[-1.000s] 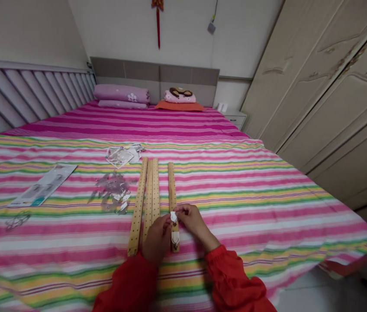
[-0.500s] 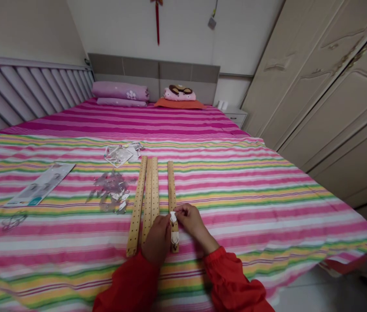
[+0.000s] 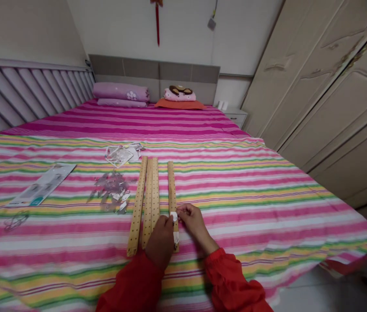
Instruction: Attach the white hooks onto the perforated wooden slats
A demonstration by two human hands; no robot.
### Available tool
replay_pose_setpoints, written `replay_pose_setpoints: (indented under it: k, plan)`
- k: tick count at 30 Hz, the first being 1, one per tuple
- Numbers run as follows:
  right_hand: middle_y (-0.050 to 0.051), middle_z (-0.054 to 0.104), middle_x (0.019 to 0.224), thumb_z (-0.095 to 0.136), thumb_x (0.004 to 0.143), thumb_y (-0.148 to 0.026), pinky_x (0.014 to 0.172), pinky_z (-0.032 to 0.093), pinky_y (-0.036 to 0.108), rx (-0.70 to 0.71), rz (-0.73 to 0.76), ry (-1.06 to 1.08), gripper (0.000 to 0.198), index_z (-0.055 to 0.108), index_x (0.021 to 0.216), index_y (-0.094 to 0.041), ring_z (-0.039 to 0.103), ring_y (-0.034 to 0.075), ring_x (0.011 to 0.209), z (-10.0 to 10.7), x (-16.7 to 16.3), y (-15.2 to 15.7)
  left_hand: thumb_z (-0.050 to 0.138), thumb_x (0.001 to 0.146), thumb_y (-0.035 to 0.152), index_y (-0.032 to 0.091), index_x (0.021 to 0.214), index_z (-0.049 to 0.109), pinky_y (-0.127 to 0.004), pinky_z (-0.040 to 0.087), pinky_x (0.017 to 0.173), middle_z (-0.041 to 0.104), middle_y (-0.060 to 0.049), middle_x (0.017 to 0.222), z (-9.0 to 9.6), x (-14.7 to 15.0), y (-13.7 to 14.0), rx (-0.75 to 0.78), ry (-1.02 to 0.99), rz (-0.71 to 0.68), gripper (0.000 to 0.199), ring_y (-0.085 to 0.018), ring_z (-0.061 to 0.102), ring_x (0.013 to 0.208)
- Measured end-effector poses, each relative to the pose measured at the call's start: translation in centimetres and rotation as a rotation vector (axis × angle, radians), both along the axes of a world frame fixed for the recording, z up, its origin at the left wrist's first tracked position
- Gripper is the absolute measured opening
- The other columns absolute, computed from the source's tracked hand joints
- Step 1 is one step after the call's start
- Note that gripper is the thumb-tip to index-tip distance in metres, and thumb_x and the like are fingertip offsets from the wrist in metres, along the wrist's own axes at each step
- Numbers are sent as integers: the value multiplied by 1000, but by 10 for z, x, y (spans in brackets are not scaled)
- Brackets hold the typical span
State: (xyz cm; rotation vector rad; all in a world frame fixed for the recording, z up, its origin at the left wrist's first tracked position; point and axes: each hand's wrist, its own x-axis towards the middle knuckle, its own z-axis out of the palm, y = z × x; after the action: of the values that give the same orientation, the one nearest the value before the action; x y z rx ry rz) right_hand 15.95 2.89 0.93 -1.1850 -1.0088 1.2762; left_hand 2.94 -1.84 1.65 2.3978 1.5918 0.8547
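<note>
A narrow wooden strip with rows of holes (image 3: 172,182) lies lengthwise on the bedspread. On its near part sits a small white hook (image 3: 174,215), and a second white hook (image 3: 176,236) is closer to me. My left hand (image 3: 160,242) is closed, its fingertips at the left side of the farther hook, partly covering it. Just right of that hook, my right hand (image 3: 191,220) is pinched; whatever is between its fingertips is too small to make out. Left of my hands lie several more holed strips (image 3: 138,203), side by side.
A pile of clear plastic pieces (image 3: 114,188) lies left of the strips, with plastic packets (image 3: 120,155) behind it. Farther left are a flat printed package (image 3: 45,184) and a thin wire-like tangle (image 3: 16,220). Folded bedding (image 3: 120,92) rests by the headboard; a wardrobe (image 3: 326,86) stands right.
My left hand has shifted slightly right and forward, now covering more of the strip and the nearer hook. My right fingertips have drawn slightly right, away from the farther hook.
</note>
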Motion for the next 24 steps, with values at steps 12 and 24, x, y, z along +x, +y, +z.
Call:
replay_pose_setpoints:
  k: [12, 24]
  plan:
    - [0, 61, 54, 69, 61, -31, 49, 43, 26, 13, -80, -41, 14, 68, 65, -17, 52, 14, 49, -4, -1, -14, 40, 82, 7, 22, 115, 62, -40, 39, 96, 63, -7, 123, -4, -11, -5, 81, 142, 74, 42, -25, 54, 117]
    - [2, 65, 64, 70, 63, -32, 55, 45, 27, 69, -87, -135, 15, 71, 69, -19, 55, 16, 58, -6, -2, -14, 41, 81, 5, 23, 118, 61, -36, 37, 96, 62, -5, 125, -11, -11, -7, 54, 181, 77, 45, -22, 54, 118]
